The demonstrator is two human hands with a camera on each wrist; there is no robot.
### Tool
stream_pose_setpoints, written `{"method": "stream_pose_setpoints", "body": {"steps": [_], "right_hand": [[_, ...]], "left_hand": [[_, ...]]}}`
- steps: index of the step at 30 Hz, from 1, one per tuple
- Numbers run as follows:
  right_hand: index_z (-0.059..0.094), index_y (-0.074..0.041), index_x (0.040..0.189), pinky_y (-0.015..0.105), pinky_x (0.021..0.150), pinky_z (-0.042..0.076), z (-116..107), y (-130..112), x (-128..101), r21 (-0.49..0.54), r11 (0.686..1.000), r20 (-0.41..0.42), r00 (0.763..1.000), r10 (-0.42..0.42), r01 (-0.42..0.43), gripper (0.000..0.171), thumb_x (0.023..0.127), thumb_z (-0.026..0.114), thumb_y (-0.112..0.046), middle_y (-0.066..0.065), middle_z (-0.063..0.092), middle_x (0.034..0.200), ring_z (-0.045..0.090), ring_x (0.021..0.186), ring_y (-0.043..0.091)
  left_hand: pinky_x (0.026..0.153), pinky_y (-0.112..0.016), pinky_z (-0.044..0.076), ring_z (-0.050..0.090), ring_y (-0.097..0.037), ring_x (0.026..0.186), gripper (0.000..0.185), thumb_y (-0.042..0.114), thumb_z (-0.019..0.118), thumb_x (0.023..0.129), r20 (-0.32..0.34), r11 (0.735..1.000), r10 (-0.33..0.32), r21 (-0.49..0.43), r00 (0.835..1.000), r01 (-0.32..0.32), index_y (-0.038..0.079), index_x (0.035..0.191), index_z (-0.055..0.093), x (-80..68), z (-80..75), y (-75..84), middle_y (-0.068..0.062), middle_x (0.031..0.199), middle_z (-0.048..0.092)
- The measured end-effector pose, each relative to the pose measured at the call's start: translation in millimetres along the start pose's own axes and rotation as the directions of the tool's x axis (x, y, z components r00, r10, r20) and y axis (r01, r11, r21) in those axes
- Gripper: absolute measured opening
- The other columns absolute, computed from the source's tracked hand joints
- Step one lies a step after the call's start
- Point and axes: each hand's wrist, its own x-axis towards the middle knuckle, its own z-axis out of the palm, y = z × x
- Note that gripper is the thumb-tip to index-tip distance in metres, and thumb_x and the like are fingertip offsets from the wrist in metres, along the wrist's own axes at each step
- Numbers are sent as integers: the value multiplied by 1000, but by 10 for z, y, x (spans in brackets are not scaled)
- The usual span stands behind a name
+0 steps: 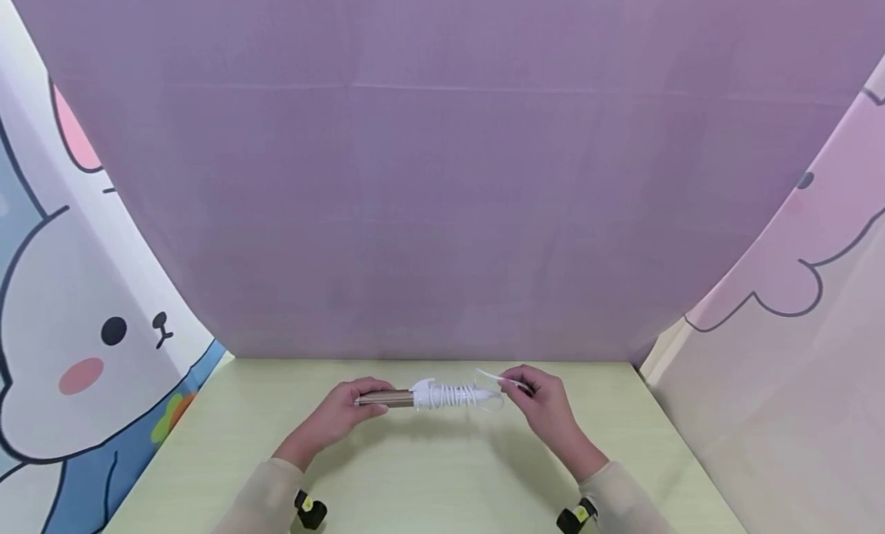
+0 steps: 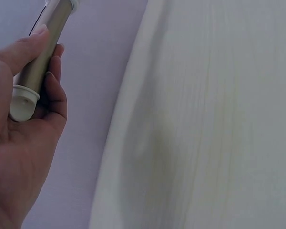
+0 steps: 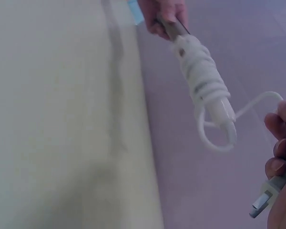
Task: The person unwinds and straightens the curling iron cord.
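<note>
My left hand [image 1: 340, 412] grips the bronze barrel of a curling iron [image 1: 396, 399], thumb along one side and fingers curled round the other. The barrel's pale end cap [image 2: 24, 106] shows by the palm in the left wrist view. A white power cord [image 1: 458, 396] is wound in several turns round the white handle, which points right. From the handle's end the cord makes a loose loop and runs to my right hand [image 1: 549, 405], whose curled fingers hold it. Below those fingers the plug [image 3: 264, 200] with its metal prongs sticks out in the right wrist view.
Both hands are above a pale wood-grain table [image 1: 442, 472], near its far edge. A purple cloth [image 1: 442, 211] hangs behind it. Cartoon-printed curtains stand at the left [image 1: 90, 303] and the right [image 1: 795, 349].
</note>
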Motion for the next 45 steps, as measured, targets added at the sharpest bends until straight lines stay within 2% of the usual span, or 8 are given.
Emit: {"method": "stream_pose_setpoints", "body": {"steps": [7, 11, 16, 24, 33, 37, 41, 45], "right_hand": [[80, 6, 97, 21, 76, 61, -65, 238, 124, -27, 990, -70, 988, 137, -139, 5, 100, 81, 1, 17, 80, 94, 75, 84, 7], [82, -3, 97, 21, 71, 59, -70, 384, 50, -110, 972, -30, 978, 206, -208, 3, 100, 82, -3, 9, 80, 93, 72, 80, 7], [83, -6, 100, 24, 70, 56, -40, 470, -77, -207, 949, 89, 962, 260, -237, 3, 102, 81, -7, 8, 81, 95, 66, 78, 5], [81, -11, 99, 27, 72, 59, 52, 495, -258, -295, 953, 264, 954, 143, -61, 7, 100, 81, -4, -7, 78, 93, 65, 80, 1], [80, -14, 100, 24, 62, 52, 44, 355, -375, -210, 974, 336, 930, 149, -80, 8, 101, 80, -6, -5, 75, 91, 56, 72, 2], [80, -15, 98, 21, 56, 47, 38, 277, -372, -122, 993, 315, 948, 32, 7, 10, 100, 83, -6, -10, 71, 86, 50, 66, -1], [79, -13, 97, 21, 51, 42, 15, 154, -316, -34, 994, 229, 969, -95, 105, 14, 99, 82, 0, -8, 66, 77, 46, 63, -2], [78, -10, 96, 21, 49, 43, -46, 37, -217, 19, 992, 121, 985, -126, 124, 16, 98, 80, 6, 1, 67, 74, 48, 62, -1]], "left_hand": [[95, -36, 53, 68, -30, 110, 32, 21, 80, 104, 38, 1000, -3, -23, 999, 4, 20, 136, 77, -44, -26, 85, -14, 135, 73], [96, -37, 53, 67, -30, 112, 33, 19, 79, 104, 43, 999, -11, -50, 999, 13, 20, 137, 77, -66, -53, 113, -18, 137, 71], [97, -38, 52, 67, -27, 113, 33, 22, 79, 105, 20, 997, -14, -81, 1000, 16, 20, 138, 76, -75, -94, 135, -7, 132, 75], [93, -37, 52, 68, -20, 108, 35, 23, 80, 105, -87, 998, -22, -66, 996, 17, 18, 139, 76, -26, -101, 152, -4, 126, 77], [86, -33, 52, 65, -18, 99, 33, 17, 81, 103, -162, 999, -25, -33, 987, 20, 14, 136, 77, 1, -114, 180, -6, 122, 77], [85, -34, 52, 64, -21, 99, 33, 18, 81, 103, -167, 1000, -20, -17, 986, 18, 14, 135, 77, 1, -118, 169, -6, 123, 77], [85, -34, 52, 65, -26, 101, 33, 17, 82, 103, -164, 1000, -25, -2, 986, 25, 14, 135, 77, -11, -119, 144, -6, 124, 77], [88, -34, 53, 67, -26, 105, 32, 17, 82, 103, -134, 1000, -22, 14, 991, 24, 16, 134, 78, -20, -108, 95, -3, 124, 76]]}}
